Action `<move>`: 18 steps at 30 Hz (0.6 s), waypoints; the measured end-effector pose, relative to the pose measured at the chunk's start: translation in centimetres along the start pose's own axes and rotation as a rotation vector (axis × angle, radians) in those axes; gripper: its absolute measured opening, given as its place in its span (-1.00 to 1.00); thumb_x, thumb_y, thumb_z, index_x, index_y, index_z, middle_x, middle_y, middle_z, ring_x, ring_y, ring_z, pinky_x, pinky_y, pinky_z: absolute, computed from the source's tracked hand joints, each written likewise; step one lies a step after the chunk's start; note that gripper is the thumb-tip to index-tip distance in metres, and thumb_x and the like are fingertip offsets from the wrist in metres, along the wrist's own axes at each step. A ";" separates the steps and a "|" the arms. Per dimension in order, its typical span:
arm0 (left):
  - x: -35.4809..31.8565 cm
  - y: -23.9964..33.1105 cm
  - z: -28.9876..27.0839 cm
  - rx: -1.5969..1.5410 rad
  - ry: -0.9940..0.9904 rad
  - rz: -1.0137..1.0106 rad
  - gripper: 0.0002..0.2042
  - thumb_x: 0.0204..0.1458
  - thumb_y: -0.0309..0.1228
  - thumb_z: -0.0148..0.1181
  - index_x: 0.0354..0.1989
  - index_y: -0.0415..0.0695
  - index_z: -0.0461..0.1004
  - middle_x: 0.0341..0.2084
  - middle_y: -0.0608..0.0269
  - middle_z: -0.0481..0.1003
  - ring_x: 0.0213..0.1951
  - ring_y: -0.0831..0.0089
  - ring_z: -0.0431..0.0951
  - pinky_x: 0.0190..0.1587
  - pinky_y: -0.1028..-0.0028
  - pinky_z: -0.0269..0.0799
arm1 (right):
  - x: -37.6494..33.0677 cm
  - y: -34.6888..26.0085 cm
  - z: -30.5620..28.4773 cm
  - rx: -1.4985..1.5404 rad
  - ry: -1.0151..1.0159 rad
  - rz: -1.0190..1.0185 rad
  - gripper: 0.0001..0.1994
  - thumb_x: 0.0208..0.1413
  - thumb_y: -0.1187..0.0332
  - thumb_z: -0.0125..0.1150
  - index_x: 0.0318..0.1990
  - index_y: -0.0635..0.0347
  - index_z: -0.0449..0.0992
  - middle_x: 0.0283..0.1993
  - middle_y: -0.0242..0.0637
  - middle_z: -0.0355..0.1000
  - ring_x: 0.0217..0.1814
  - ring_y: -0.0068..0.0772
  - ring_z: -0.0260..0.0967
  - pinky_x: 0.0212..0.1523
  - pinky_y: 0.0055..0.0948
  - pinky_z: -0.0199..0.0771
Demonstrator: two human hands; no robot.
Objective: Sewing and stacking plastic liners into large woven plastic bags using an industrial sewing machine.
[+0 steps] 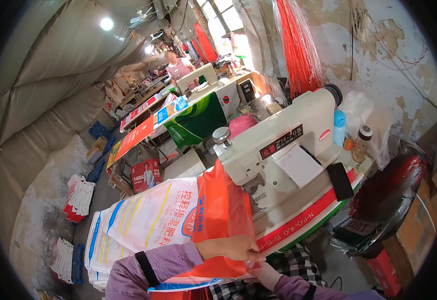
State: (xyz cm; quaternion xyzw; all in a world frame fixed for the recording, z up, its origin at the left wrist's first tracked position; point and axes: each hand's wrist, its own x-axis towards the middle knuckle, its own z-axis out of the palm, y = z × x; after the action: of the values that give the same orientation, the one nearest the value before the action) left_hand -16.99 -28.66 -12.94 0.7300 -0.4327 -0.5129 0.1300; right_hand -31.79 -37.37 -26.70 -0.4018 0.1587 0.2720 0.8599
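cluttered workshop; sewing machine [283, 145] on crowded table [323, 207].

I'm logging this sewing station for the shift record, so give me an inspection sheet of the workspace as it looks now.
Surface: sewing table with a red and green edge, mostly covered.
Job's things: orange plastic bag lying over a printed white woven sack, beside the cream sewing machine.
Clutter: black phone, blue bottle, small brown bottle, pink thread cone.
Grippers: left hand on the orange bag's lower edge, fingers closed on it; right hand under that edge, grip unclear.
Cables: dark cable on the floor.
Surroundings: stacks of sacks on the floor, another person at a far machine, peeling wall.
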 end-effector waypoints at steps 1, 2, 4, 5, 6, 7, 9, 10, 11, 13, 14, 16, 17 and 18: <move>0.2 0.0 0.1 -0.080 -0.051 -0.043 -0.56 0.07 -0.05 0.25 -0.41 -0.29 0.51 -0.55 0.25 0.52 -0.44 0.49 0.48 -0.40 0.41 0.34 | 0.4 0.5 -0.3 0.001 0.003 0.000 -0.64 0.23 0.42 0.07 0.17 0.25 0.31 0.04 -0.29 0.43 0.05 -0.34 0.46 -0.08 -0.41 0.55; 0.0 0.2 0.5 -0.080 -0.054 -0.039 -0.56 0.07 -0.05 0.25 -0.41 -0.29 0.51 -0.55 0.25 0.52 -0.44 0.49 0.48 -0.40 0.41 0.34 | 1.2 1.2 -0.8 -0.080 -0.015 -0.029 -0.63 0.22 0.42 0.08 0.17 0.22 0.33 0.03 -0.31 0.44 0.05 -0.36 0.45 -0.07 -0.40 0.55; -1.4 -0.2 1.7 -0.493 0.037 -0.132 -0.55 0.10 -0.02 0.22 -0.32 -0.28 0.49 -0.46 0.33 0.53 -0.42 0.49 0.46 -0.37 0.44 0.35 | 1.9 2.0 -1.1 -0.157 -0.054 -0.092 -0.66 0.21 0.40 0.10 0.13 0.19 0.40 0.00 -0.34 0.45 0.01 -0.44 0.45 -0.08 -0.40 0.54; -1.9 -0.7 1.8 -0.493 0.037 -0.117 -0.55 0.10 -0.02 0.22 -0.32 -0.28 0.49 -0.46 0.33 0.53 -0.42 0.49 0.46 -0.37 0.44 0.35 | 0.9 1.1 -0.6 -0.143 -0.009 0.026 -0.70 0.22 0.41 0.09 0.08 0.28 0.44 0.00 -0.31 0.46 -0.04 -0.44 0.46 -0.08 -0.43 0.53; -2.3 -1.3 1.9 -0.583 0.187 -0.178 -0.53 0.09 -0.01 0.23 -0.25 -0.29 0.47 -0.42 0.34 0.51 -0.40 0.48 0.45 -0.35 0.46 0.35 | 0.8 0.8 -0.6 -0.116 0.002 0.032 -0.71 0.22 0.42 0.08 0.07 0.30 0.43 0.00 -0.30 0.46 -0.05 -0.44 0.46 -0.08 -0.45 0.53; -3.0 -1.6 1.9 -0.671 0.340 -0.255 -0.51 0.08 -0.01 0.24 -0.18 -0.30 0.46 -0.39 0.35 0.50 -0.38 0.48 0.44 -0.32 0.49 0.36 | 1.0 1.0 -0.4 -0.082 0.000 0.042 -0.71 0.22 0.43 0.06 0.06 0.33 0.43 0.00 -0.28 0.46 -0.07 -0.44 0.46 -0.07 -0.46 0.53; -3.7 -1.8 1.4 -0.759 0.328 -0.287 -0.46 0.05 0.00 0.26 -0.08 -0.31 0.45 -0.37 0.29 0.49 -0.32 0.46 0.43 -0.25 0.48 0.37 | 1.4 1.1 -0.4 -0.120 0.014 0.054 -0.72 0.21 0.45 0.06 0.05 0.33 0.43 -0.01 -0.27 0.46 -0.08 -0.43 0.47 -0.07 -0.45 0.53; -3.6 -2.3 1.0 -0.634 0.146 -0.339 -0.47 0.05 -0.02 0.26 -0.07 -0.29 0.45 -0.34 0.30 0.51 -0.30 0.45 0.45 -0.23 0.46 0.37 | 1.4 1.1 -0.4 -0.158 0.028 0.064 -0.72 0.20 0.46 0.05 0.04 0.34 0.44 -0.02 -0.27 0.46 -0.08 -0.41 0.47 -0.07 -0.45 0.53; -3.9 -2.6 1.0 -0.510 -0.025 -0.387 -0.49 0.05 -0.04 0.27 -0.06 -0.28 0.45 -0.31 0.31 0.53 -0.28 0.43 0.46 -0.20 0.43 0.38 | 1.2 0.9 -0.2 -0.165 0.024 0.068 -0.72 0.20 0.46 0.05 0.04 0.34 0.44 -0.02 -0.27 0.46 -0.08 -0.41 0.47 -0.07 -0.45 0.53; -3.8 -2.1 1.8 -0.310 0.023 -0.175 -0.57 0.07 -0.09 0.26 -0.12 -0.25 0.47 -0.37 0.34 0.52 -0.33 0.44 0.46 -0.25 0.42 0.37 | 0.7 0.8 0.1 -0.020 0.000 0.030 -0.73 0.19 0.49 0.03 0.03 0.34 0.43 -0.03 -0.25 0.46 -0.07 -0.39 0.47 -0.05 -0.45 0.53; -3.7 -2.0 2.3 -0.107 0.069 0.039 -0.64 0.08 -0.14 0.24 -0.18 -0.23 0.48 -0.43 0.36 0.52 -0.38 0.45 0.45 -0.30 0.41 0.36 | 0.8 0.8 0.1 -0.019 -0.002 0.032 -0.73 0.19 0.49 0.03 0.03 0.34 0.43 -0.03 -0.25 0.46 -0.07 -0.39 0.47 -0.05 -0.45 0.53; -2.9 -2.0 2.8 -0.108 0.092 0.101 -0.75 0.03 -0.27 0.23 -0.32 -0.22 0.44 -0.52 0.32 0.43 -0.44 0.43 0.40 -0.36 0.37 0.32 | 0.9 0.8 -0.2 -0.042 0.002 0.062 -0.69 0.19 0.52 0.01 0.08 0.34 0.38 0.01 -0.21 0.44 -0.05 -0.34 0.47 -0.03 -0.41 0.53; -2.6 -1.9 3.0 -0.110 0.118 0.164 -0.84 -0.03 -0.39 0.22 -0.46 -0.22 0.40 -0.62 0.28 0.33 -0.50 0.41 0.34 -0.42 0.32 0.29 | 0.8 0.8 -0.1 -0.041 0.001 0.061 -0.69 0.19 0.52 0.01 0.08 0.34 0.38 0.01 -0.21 0.44 -0.05 -0.34 0.47 -0.03 -0.41 0.53; -2.4 -1.4 2.6 -0.114 0.118 0.164 -0.84 -0.03 -0.39 0.22 -0.46 -0.22 0.40 -0.62 0.28 0.33 -0.50 0.41 0.34 -0.42 0.32 0.29 | 0.7 0.7 0.1 0.016 0.015 0.093 -0.66 0.19 0.52 0.01 0.12 0.34 0.33 0.04 -0.19 0.42 -0.02 -0.31 0.47 -0.02 -0.38 0.53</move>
State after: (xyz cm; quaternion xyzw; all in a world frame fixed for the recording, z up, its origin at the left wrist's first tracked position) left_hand -18.81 -25.31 -13.45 0.7124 -0.4529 -0.4805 0.2378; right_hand -31.62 -36.67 -27.37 -0.3891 0.1856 0.3075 0.8483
